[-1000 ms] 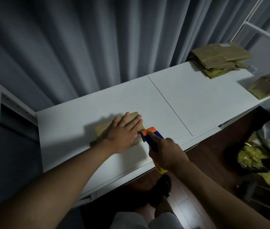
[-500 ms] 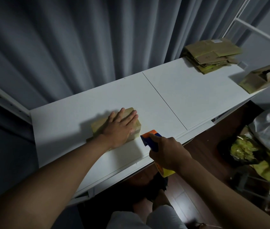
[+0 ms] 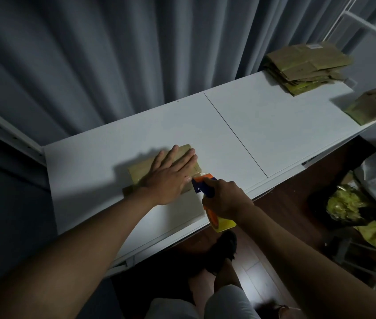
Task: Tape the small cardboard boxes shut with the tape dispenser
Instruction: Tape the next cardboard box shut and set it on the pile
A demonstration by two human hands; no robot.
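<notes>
Bare forearms without sleeves, light grey shorts (image 3: pixel 226 302), dark slipper (image 3: pixel 225 247) on one foot

Dim, wide-angle view bowed at the edges; the left hand (image 3: pixel 169 178) casts a leftward shadow.

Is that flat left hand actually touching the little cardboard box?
Touching. The head view shows the left hand lying flat on top of the cardboard box, fingers straight across it, with no gap visible.
</notes>
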